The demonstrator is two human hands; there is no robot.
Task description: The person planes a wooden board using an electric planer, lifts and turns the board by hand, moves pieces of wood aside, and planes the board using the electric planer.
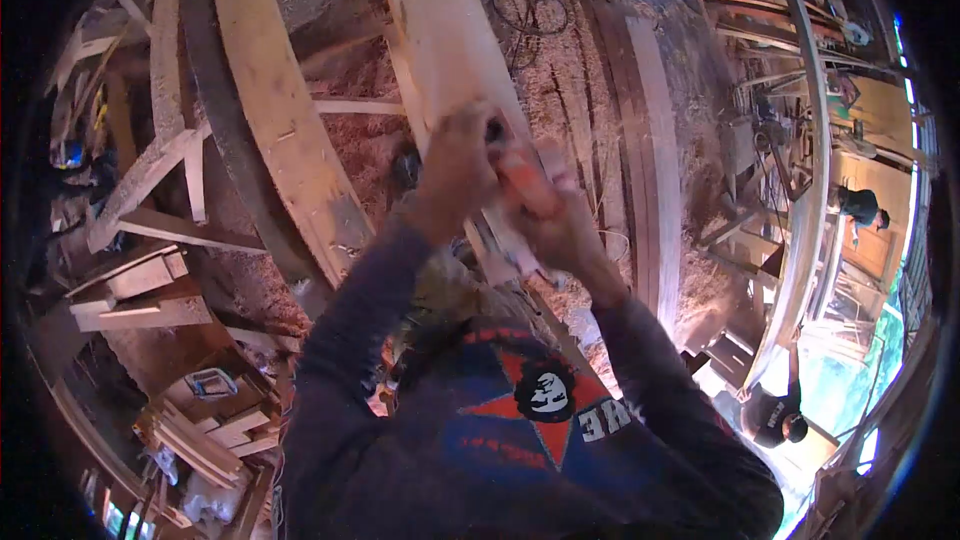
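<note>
Both of my hands meet over a long pale wooden board in the middle of the head view. My left hand has its fingers curled around a dark, blurred part of a tool. An orange power tool sits between the hands, its outline smeared by motion. My right hand is wrapped round its orange body. The tool's underside and its contact with the board are hidden.
Left of the board lies another long plank on wooden supports. Cables lie on the sawdust-covered ground at the top. Stacked offcuts stand at lower left. Two other people, one at lower right and one farther back, are beside long timbers.
</note>
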